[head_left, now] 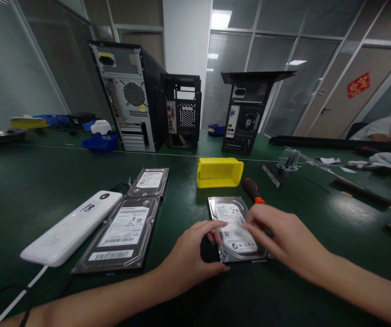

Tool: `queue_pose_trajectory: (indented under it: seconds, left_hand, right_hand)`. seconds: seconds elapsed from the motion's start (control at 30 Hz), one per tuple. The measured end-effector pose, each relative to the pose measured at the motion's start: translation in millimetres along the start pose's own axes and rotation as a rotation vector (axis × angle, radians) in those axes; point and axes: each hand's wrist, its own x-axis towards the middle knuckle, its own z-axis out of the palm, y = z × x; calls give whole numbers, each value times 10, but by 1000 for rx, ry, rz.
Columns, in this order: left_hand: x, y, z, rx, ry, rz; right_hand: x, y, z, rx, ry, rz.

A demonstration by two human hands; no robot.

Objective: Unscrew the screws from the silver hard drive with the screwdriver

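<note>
- Held a hard drive [231, 218], label side up, on the green table [28, 181] at 6 o'clock of the view, just near of the yellow bin [219, 172].
- Left hand [190, 254] curled at the drive's 8 o'clock corner, thumb under the near edge, fingertips on the left edge and label; loosely closed around that corner.
- Right hand [280, 238] laid flat across the drive's 3 o'clock side, fingers spread on the label; could not tell whether anything was pinched beneath.
- Drive's right edge and near right corner hidden under the right hand; near left corner partly covered by the left.
- Drive's white label printed with small text and barcodes, too blurred to read; no brand made out.
- Red-handled screwdriver [252, 190] at 1 o'clock of the drive, tip hidden behind the right hand.
- Two more hard drives at 9 o'clock: a larger-looking near one [120, 236] and a far one [149, 180], labels with barcodes, writing unreadable.
- White device [73, 227] just beside the near drive at its 9 o'clock, marked with dark digits resembling "18"; cable running off the lower frame edge.
- Three black tower cases [130, 95] at 12 o'clock, rear panels facing; yellow stickers unreadable.
- Red sign [358, 84] on the glass at 2 o'clock, characters illegible.
- Another person's arm and white sleeve [382, 131] at 3 o'clock, cut off by the frame.
</note>
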Motion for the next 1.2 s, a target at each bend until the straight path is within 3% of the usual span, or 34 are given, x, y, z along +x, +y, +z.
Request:
queue_pose_trajectory:
  seconds: [0.07,0.13,0.37,0.73,1.0,1.2]
  left_hand:
    - [1,-22,17,12,16,11]
    - [2,-42,28,20,34,21]
    - [14,-67,44,-28,74,15]
    - [13,-134,83,-117,76,20]
    - [10,-189,100,-102,101,47]
    - [1,-176,86,-94,87,12]
  right_hand:
    - [-41,-236,99,-132,59,-189]
    - [-31,-382,211,-238,66,-275]
    - [91,-505,340,-383,-145,-281]
    - [63,-614,332,-496,-139,-206]
    - [25,-638,261,-396,-252,-95]
    - [65,-607,135,-178,-424,39]
